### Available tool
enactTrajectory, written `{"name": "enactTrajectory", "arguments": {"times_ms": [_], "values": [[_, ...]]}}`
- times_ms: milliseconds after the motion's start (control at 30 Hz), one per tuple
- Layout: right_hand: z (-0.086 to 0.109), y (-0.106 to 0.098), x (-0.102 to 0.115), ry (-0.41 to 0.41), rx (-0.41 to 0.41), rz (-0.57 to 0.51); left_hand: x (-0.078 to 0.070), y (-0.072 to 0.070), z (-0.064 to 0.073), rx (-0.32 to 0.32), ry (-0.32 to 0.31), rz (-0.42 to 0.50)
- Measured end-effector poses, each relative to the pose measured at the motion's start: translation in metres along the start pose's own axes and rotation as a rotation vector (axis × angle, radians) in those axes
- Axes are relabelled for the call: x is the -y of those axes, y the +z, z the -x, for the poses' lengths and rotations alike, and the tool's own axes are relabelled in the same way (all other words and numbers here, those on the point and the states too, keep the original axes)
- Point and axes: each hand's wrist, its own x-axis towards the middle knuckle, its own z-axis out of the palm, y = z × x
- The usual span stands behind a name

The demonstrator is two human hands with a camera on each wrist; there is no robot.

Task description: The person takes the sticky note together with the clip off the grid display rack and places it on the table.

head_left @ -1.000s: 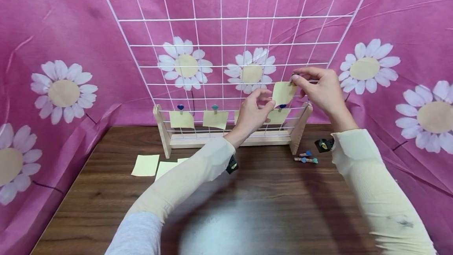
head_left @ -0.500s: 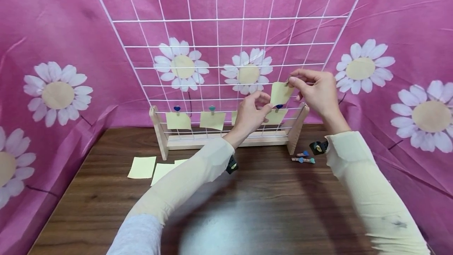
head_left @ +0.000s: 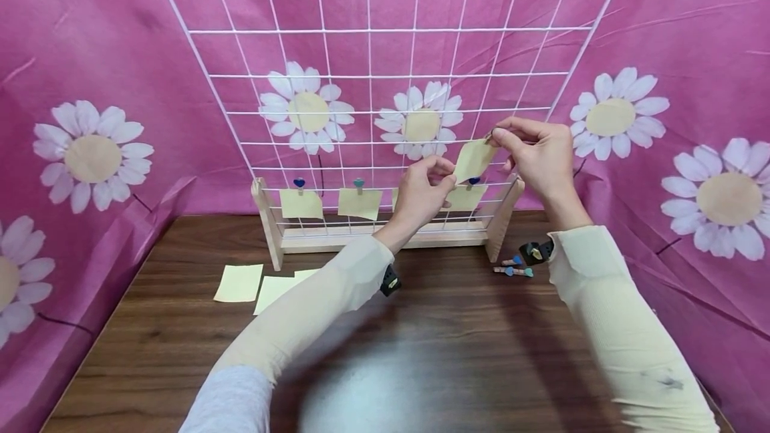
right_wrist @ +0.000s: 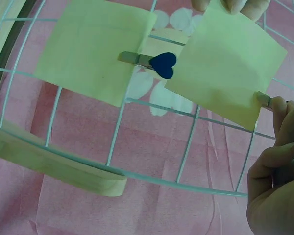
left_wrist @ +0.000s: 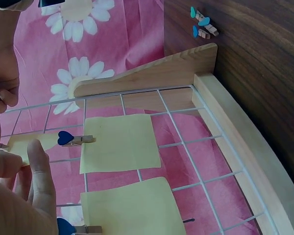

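Observation:
A yellow sticky note is held in front of the white wire grid, tilted, above a note hanging at the right end. My left hand pinches its lower left edge between thumb and fingers. At its upper right corner my right hand pinches a small wooden clothespin, whose tip is on the note's edge in the right wrist view. Lower on the grid hang several yellow notes, among them one at the far left, each visible one under a heart clothespin such as the teal one.
The grid stands in a wooden base on a brown table. Loose sticky notes lie at the left, partly under the left forearm. Several heart clothespins lie right of the base. A pink flowered cloth hangs behind.
The held note has tilted more, its lower left edge drawn slightly left with my left hand. My right hand stays at its corner. The head view has shifted slightly.

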Motion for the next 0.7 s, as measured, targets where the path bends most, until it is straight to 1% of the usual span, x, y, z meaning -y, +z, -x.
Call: {"name": "enactTrajectory", "arguments": {"times_ms": [100,200,367,533,700], "values": [[-0.001,0.000,0.002,-0.018,-0.010,-0.025,-0.001,-0.002,0.001,-0.011,0.009,-0.006],[0.000,-0.003,0.005,-0.029,-0.018,-0.039,-0.001,-0.004,0.002,-0.018,0.007,0.006],[0.004,-0.007,0.009,-0.035,-0.044,-0.048,-0.002,-0.009,0.005,-0.013,-0.003,0.066],[0.006,-0.006,0.010,-0.033,-0.032,-0.065,-0.002,-0.017,0.010,-0.012,-0.001,0.103],[0.008,-0.003,0.007,-0.007,-0.029,-0.099,0.001,-0.026,0.014,-0.006,0.007,0.080]]}}
